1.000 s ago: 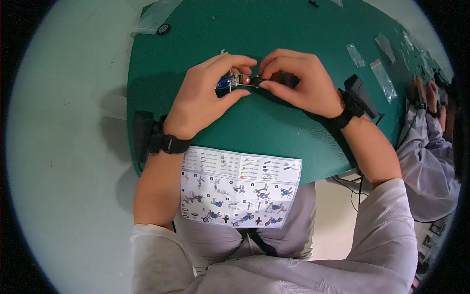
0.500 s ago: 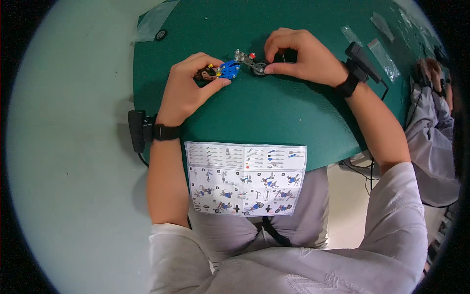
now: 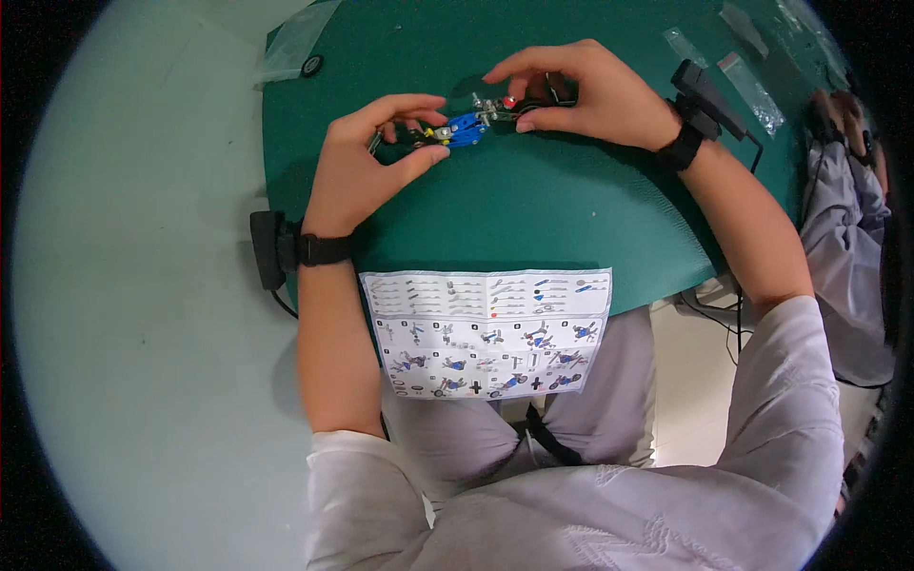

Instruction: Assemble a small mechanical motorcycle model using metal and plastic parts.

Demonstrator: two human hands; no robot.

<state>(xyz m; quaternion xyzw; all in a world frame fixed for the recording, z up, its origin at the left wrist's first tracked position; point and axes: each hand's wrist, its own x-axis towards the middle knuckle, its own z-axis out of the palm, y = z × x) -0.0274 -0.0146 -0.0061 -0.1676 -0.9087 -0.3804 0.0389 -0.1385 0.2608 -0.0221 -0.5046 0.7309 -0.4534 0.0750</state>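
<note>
A small model motorcycle (image 3: 465, 130) with blue plates, grey metal links and yellow and red bits is held between my two hands above the green table. My left hand (image 3: 367, 157) closes on its dark rear end, the thumb against the blue part and the index finger stretched above. At the other end, my right hand (image 3: 595, 100) grips the grey front part near the red piece, between thumb and a bent finger, its index finger lifted. The front wheel is mostly hidden by the right fingers.
A printed instruction sheet (image 3: 486, 333) lies across the table's near edge and my lap. A loose small black wheel (image 3: 312, 66) is at the far left beside a clear plastic bag (image 3: 297, 43). More clear bags (image 3: 752, 93) lie far right, near another person's sleeve (image 3: 838, 209).
The model has turned, so its front wheel no longer shows plainly. My right hand has shifted slightly up, its index finger spreading. My left index finger has straightened.
</note>
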